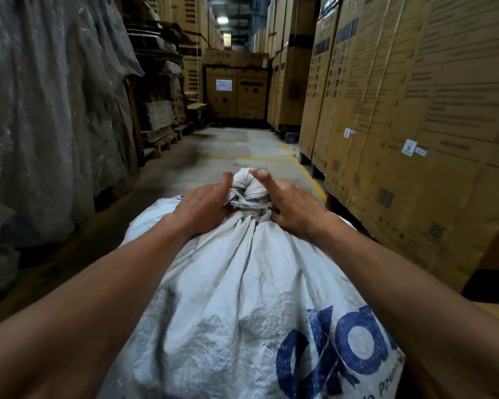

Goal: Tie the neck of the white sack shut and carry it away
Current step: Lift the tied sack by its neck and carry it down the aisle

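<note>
The white sack (242,289) is seen lying lengthwise in the warehouse aisle btwn both forearms, w/ blue lettering on its near side and its neck (249,194) gathered, bound w/ wraps of strapping and pointed away from the camera. The neck is gripped from the left by the left hand (203,201) and from the right by the right hand (290,201), fingers curled round the bunch, thumbs up alongside it. Stacked cardboard boxes (401,90) are seen at right, plastic-wrapped goods (49,110) at left.

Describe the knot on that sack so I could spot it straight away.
The big white sack with blue lettering fills the foreground. At its far end, between the left hand and right hand, sits the bunched neck, the only part wrapped in strips.
</note>
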A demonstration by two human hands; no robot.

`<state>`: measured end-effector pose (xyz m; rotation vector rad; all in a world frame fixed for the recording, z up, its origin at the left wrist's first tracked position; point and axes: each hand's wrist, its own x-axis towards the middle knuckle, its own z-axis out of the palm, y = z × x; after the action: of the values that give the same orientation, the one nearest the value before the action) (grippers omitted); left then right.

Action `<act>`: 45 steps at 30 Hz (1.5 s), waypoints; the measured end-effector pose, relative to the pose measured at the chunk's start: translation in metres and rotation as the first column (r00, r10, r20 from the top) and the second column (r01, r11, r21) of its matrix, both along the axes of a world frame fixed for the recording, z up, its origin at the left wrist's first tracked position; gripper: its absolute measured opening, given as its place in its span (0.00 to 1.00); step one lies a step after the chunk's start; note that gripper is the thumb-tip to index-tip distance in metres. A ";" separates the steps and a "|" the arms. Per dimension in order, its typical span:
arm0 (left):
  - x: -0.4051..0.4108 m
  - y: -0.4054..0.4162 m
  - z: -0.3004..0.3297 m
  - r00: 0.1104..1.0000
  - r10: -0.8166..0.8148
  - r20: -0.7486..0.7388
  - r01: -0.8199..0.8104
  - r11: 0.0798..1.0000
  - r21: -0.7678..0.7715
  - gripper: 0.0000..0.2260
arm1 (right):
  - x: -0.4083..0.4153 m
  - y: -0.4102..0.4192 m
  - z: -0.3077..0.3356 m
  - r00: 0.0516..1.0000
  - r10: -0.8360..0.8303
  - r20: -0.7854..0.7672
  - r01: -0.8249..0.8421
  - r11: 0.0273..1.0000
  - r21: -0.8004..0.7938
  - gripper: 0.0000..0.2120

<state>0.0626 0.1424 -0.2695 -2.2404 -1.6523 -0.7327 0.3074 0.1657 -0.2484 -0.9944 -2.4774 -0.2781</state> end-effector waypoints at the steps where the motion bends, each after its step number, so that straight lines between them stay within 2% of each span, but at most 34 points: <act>1: 0.001 -0.001 0.000 1.000 0.010 0.012 -0.009 1.000 -0.012 0.26 | 0.000 0.000 0.002 1.000 -0.001 0.004 0.001 1.000 -0.008 0.47; 8: 0.005 -0.001 0.028 0.999 0.020 0.025 -0.018 0.998 -0.066 0.24 | -0.001 0.006 0.024 0.999 -0.047 0.009 0.048 0.998 -0.040 0.51; 14: 0.006 -0.002 0.061 1.000 0.018 0.003 -0.018 0.994 -0.106 0.23 | -0.004 0.014 0.053 0.996 -0.088 0.003 0.088 0.989 -0.119 0.50; 23: -0.008 -0.005 0.160 0.999 0.052 -0.017 -0.054 0.985 -0.167 0.21 | -0.017 0.014 0.155 0.994 -0.101 0.047 0.108 0.980 -0.169 0.51; 31: -0.006 -0.011 0.322 0.995 0.084 -0.060 -0.094 0.981 -0.173 0.25 | -0.016 0.006 0.319 0.991 -0.115 0.067 0.126 0.970 -0.206 0.48; 45: -0.001 -0.020 0.704 0.994 0.053 -0.093 -0.063 0.992 -0.106 0.20 | -0.009 -0.003 0.694 0.992 -0.114 0.051 0.121 0.978 -0.171 0.51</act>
<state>0.0613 0.1228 0.4347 -2.2513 -1.7446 -0.5309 0.2988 0.1629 0.4458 -1.2203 -2.5181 -0.1217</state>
